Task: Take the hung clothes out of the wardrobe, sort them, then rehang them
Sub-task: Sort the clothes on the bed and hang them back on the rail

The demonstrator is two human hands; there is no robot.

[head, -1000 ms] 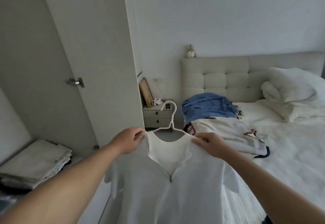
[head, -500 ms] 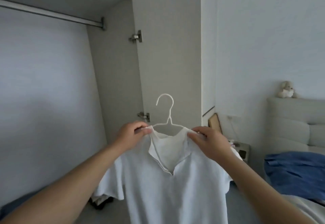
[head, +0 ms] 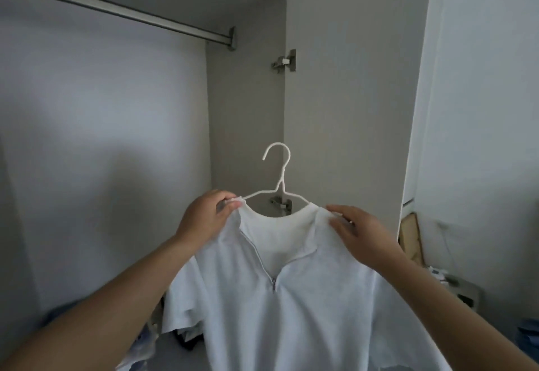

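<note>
- Hands first: left hand [head: 204, 219] pinches the left shoulder of the white zip-neck shirt [head: 291, 297] at the collar edge, and right hand [head: 361, 233] grips the right shoulder, fingers curled over the fabric.
- Shirt sits on a white wire hanger [head: 278, 178], held up in front of the open wardrobe, well below the metal rail [head: 116, 9], hook free and upright.
- Risk one: both hands grip cloth, and whether either also has the wire I can't tell; if not, the hanger could tip or slide out through the wide, unzipped neck on the lift.
- Risk two: the hook's open side faces left, so a skewed approach could miss the rail and drop the lot.
- Risk three: the wardrobe door [head: 344, 108] stands close on the right, and an elbow or sleeve may catch it.
- Surroundings: grey wardrobe interior, rail bare where visible, dark clutter on its floor, pale wall right, a nightstand low by the door, partly hidden.
</note>
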